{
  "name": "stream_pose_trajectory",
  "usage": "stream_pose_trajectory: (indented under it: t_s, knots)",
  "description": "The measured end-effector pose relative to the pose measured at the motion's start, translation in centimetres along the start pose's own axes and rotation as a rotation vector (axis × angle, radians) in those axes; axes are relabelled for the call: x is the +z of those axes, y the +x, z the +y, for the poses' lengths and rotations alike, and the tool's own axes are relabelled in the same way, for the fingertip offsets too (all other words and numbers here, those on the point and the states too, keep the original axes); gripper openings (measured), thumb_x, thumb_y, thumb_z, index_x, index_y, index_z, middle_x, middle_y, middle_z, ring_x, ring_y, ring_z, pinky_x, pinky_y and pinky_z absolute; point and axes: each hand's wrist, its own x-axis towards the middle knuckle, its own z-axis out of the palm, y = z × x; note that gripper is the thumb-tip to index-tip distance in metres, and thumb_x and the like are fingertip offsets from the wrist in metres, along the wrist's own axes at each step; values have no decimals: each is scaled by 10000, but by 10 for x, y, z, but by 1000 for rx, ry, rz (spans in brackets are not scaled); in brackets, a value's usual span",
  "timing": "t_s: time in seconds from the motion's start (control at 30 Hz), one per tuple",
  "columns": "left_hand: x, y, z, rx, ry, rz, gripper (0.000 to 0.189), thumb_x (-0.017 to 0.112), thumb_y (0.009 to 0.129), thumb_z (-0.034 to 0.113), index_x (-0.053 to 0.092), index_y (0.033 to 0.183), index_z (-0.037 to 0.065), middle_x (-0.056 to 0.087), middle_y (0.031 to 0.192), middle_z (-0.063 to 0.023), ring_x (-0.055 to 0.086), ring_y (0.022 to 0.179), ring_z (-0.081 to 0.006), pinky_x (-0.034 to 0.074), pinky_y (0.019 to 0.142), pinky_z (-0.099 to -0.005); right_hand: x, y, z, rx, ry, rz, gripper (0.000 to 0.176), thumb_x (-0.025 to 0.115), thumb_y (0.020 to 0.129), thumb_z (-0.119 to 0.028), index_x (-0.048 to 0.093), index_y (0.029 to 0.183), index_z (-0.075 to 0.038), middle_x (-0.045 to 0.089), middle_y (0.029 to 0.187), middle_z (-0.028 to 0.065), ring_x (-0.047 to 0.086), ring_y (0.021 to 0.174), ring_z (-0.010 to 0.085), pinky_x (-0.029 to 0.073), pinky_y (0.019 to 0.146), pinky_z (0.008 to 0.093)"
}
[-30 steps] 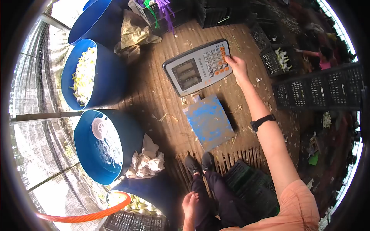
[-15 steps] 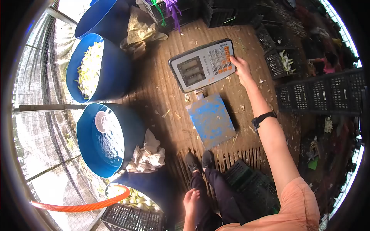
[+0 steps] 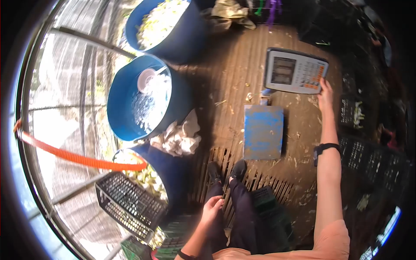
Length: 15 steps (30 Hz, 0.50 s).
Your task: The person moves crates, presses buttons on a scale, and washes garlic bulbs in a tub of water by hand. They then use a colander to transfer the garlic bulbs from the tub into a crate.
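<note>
A weighing scale stands on the wooden floor ahead of me. Its display panel (image 3: 296,71) has a grey screen and rows of number and orange keys. My right hand (image 3: 326,92) grips the panel's lower right edge, fingers closed over it. Below the panel lies the scale's worn blue platform (image 3: 263,132), with nothing on it. My left hand (image 3: 212,207) hangs in front of my legs, its fingers curled in. Nothing shows in it, and it is well apart from the scale.
Along the left stand a blue tub of water (image 3: 115,104) with a pale round strainer inside and a blue tub of cut pale vegetables (image 3: 132,28). An orange hose (image 3: 82,159) runs above a black crate (image 3: 130,201). Dark crates (image 3: 372,160) line the right. Crumpled paper (image 3: 177,136) lies beside the tubs.
My view has turned, so the scale appears farther right and the tubs higher. My right hand stays on the panel. My left hand has come up slightly, with its fingers more curled.
</note>
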Motion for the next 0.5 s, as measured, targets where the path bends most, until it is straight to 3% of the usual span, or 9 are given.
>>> stream_pose_trajectory:
  t_s: [0.2,0.27,0.33,0.4,0.47,0.5]
  knots:
    - [-12,-2,-10,9,-48,-5,318,630,903,237,589,1139,27,645,1022,-35,572,897,-96,453,778,-235,-19,16,-5,117,-35,-22,423,590,918,-336,515,1250,-86,556,1190,39,512,1115,189,388,952,415]
    - [-17,-5,-8,35,-19,-2,337,612,915,256,573,1158,24,641,1019,-36,573,908,-96,457,785,-240,-29,28,8,59,-39,-25,472,602,905,-375,499,1268,-91,549,1207,43,503,1144,203,380,970,415]
    - [-29,-13,-5,14,-100,12,318,559,947,246,553,1190,41,639,1031,-43,579,937,-105,473,829,-255,-18,8,6,15,-83,209,540,614,891,-409,478,1300,-84,517,1264,71,465,1208,214,368,997,405]
    - [-47,-22,-1,-1,-186,60,382,536,956,304,512,1230,39,627,1066,-64,581,948,-120,482,832,-282,-20,-16,16,30,-87,451,438,615,883,-438,554,1123,-76,600,1043,59,582,963,161,478,794,321]
    - [-75,-33,3,-23,-363,167,395,526,959,316,495,1239,39,628,1061,-69,587,944,-131,490,827,-300,-44,-49,53,156,-88,251,327,600,895,-436,523,825,-126,545,714,-8,520,593,98,416,500,244]
    - [-93,-39,2,-39,-458,198,386,512,965,310,487,1241,41,626,1065,-78,589,953,-140,494,827,-314,-22,-89,67,198,-59,173,412,566,916,-433,374,653,-181,373,533,-53,343,428,72,261,377,220]
